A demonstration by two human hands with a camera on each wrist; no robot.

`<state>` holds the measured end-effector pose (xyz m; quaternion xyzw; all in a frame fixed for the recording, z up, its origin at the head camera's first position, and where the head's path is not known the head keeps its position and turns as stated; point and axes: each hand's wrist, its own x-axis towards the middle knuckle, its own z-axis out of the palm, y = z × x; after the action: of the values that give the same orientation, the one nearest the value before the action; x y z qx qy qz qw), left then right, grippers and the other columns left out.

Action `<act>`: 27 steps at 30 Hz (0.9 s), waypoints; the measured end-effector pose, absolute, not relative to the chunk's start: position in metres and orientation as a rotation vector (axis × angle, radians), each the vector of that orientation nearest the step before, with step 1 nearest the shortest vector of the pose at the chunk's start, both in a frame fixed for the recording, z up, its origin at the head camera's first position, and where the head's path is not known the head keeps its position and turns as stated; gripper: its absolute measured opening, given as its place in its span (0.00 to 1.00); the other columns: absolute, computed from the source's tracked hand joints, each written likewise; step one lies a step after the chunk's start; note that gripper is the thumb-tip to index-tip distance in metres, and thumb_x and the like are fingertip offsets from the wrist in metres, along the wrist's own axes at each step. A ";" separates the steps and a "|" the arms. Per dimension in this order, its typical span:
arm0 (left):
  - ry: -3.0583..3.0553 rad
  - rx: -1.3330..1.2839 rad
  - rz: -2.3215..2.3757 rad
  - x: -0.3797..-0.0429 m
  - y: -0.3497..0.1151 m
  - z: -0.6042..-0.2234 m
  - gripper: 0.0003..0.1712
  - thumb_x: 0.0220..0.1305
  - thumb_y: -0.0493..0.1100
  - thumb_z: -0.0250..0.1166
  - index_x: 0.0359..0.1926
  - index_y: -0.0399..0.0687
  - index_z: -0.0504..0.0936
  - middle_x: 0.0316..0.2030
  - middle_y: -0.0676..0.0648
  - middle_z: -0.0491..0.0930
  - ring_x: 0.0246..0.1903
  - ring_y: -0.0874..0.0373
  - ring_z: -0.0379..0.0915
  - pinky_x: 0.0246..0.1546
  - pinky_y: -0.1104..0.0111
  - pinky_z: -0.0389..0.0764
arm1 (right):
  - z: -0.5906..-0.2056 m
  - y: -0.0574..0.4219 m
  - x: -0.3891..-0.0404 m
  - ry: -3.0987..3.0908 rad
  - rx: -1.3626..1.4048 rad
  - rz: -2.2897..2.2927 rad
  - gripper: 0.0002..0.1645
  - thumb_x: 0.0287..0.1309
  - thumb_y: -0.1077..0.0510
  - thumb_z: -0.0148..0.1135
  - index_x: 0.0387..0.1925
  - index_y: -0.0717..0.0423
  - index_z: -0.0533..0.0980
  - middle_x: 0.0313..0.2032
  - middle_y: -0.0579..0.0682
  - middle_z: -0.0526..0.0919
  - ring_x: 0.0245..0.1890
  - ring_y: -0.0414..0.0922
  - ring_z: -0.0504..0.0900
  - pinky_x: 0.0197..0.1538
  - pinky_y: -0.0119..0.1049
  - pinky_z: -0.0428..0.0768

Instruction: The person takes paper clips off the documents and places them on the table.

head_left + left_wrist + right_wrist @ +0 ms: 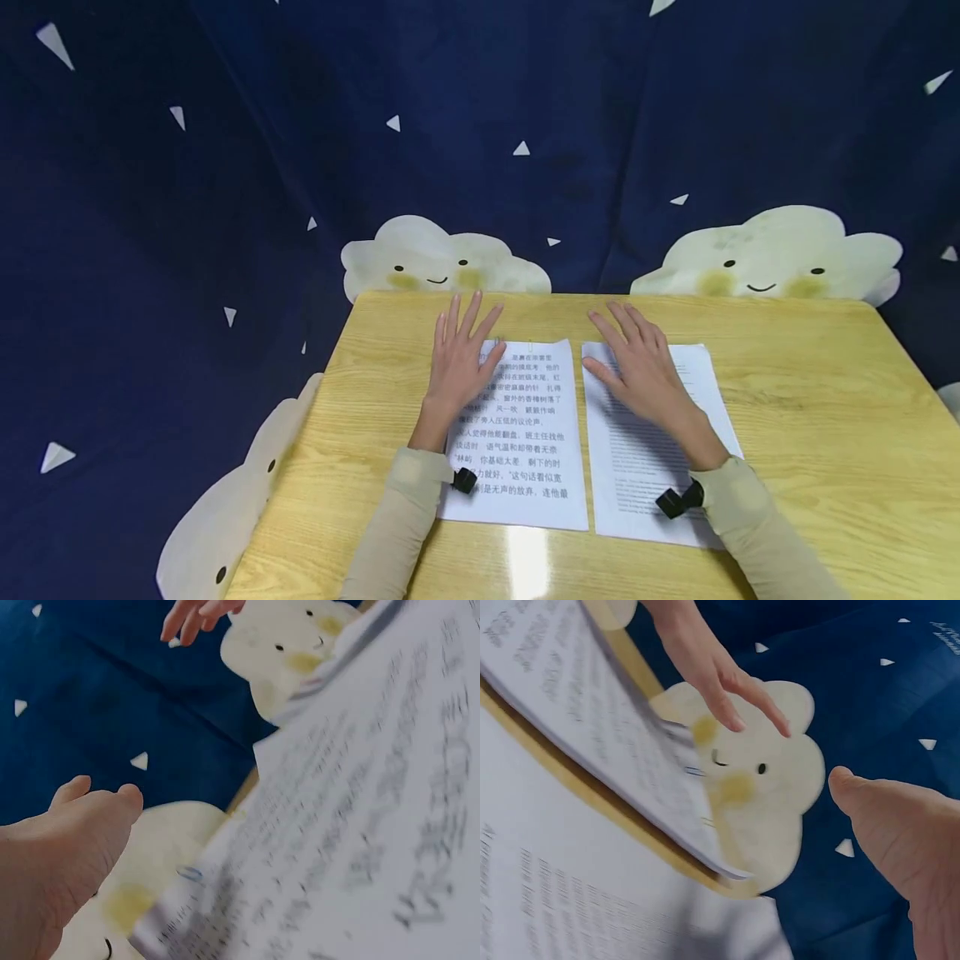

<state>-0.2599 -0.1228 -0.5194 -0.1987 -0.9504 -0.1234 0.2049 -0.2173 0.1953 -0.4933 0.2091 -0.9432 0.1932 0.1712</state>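
Sleeves (401, 517) nearest, bottom of frame. Lower centre: left paper (525, 433), large print; just beside it, right paper (637, 492), small print. Left hand (459, 362) over left paper's upper left, right hand (642, 368) over right paper's top; both grips wide, fingers spread; contact unclear. Wood table (825, 400) beneath; navy curtain (465, 67), upper frame.

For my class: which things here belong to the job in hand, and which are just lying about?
Likely the job:
left hand
right hand
left printed sheets
blue paper clip on them
right printed sheets

Just surroundings:
wooden table
cloud-patterned backdrop
black wrist devices
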 end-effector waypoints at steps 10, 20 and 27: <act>-2.793 -0.559 -0.259 -0.263 -0.130 -0.541 0.35 0.82 0.65 0.42 0.83 0.71 0.51 0.84 0.51 0.40 0.83 0.45 0.26 0.80 0.46 0.35 | -0.522 0.165 -0.226 -2.819 0.788 0.506 0.44 0.72 0.37 0.60 0.81 0.44 0.59 0.80 0.60 0.54 0.80 0.65 0.50 0.73 0.68 0.53; -2.848 -0.516 -0.360 -0.266 -0.131 -0.545 0.36 0.82 0.62 0.44 0.83 0.56 0.56 0.79 0.40 0.59 0.80 0.39 0.47 0.77 0.44 0.52 | -0.530 0.153 -0.244 -2.905 0.861 0.515 0.44 0.71 0.41 0.64 0.80 0.50 0.61 0.77 0.62 0.63 0.77 0.66 0.57 0.73 0.67 0.54; -2.929 -0.459 -0.406 -0.265 -0.131 -0.547 0.38 0.81 0.61 0.52 0.81 0.51 0.59 0.69 0.40 0.72 0.70 0.43 0.66 0.68 0.50 0.68 | -0.542 0.150 -0.249 -2.946 0.858 0.551 0.44 0.72 0.42 0.63 0.81 0.51 0.59 0.76 0.62 0.63 0.77 0.67 0.55 0.73 0.68 0.52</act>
<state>-0.2648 -0.1314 -0.5466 -0.1529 -0.9761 -0.1353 0.0745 -0.2493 0.1503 -0.5421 0.2750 -0.9450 0.1768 0.0119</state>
